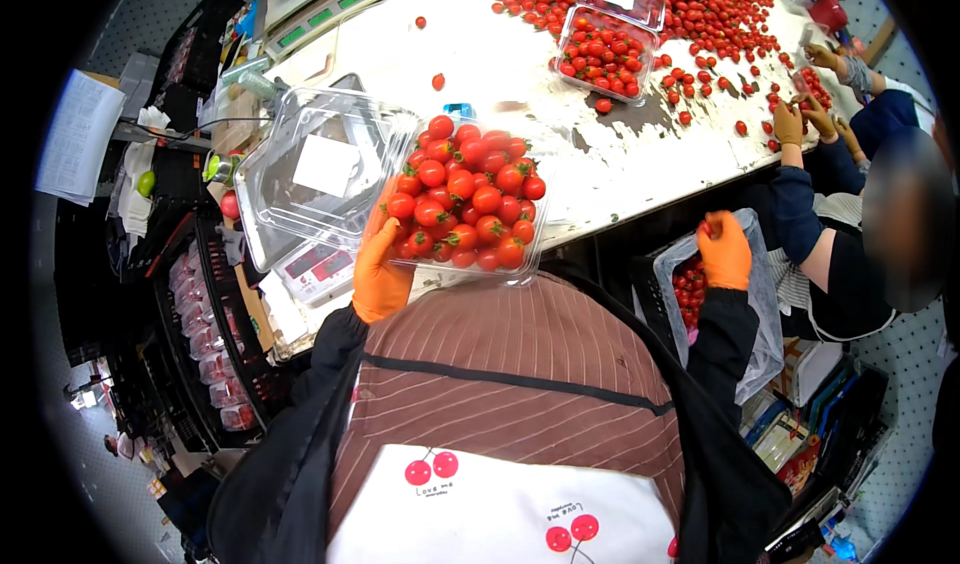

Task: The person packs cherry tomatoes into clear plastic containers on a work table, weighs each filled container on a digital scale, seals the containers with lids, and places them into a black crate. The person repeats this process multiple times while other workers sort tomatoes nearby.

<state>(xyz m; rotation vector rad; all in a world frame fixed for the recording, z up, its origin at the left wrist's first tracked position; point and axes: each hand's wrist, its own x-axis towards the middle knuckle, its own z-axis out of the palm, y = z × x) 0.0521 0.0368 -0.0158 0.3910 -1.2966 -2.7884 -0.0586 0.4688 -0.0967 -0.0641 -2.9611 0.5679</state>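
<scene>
My left hand, in an orange glove, grips the near left side of a see-through plastic clamshell box. Red cherry tomatoes are heaped in it, and its lid hangs folded back to the left with a white label on it. Off to the right, my orange-gloved right hand is over a bag-lined crate. A bit of red shows at its pinched fingertips, seemingly one cherry tomato. More tomatoes lie inside the crate below.
Loose tomatoes spread over the far right of the white table, beside another filled open clamshell. Scales stand far left. A black crate holds packed boxes on the left. At right a co-worker's gloved hands reach among tomatoes.
</scene>
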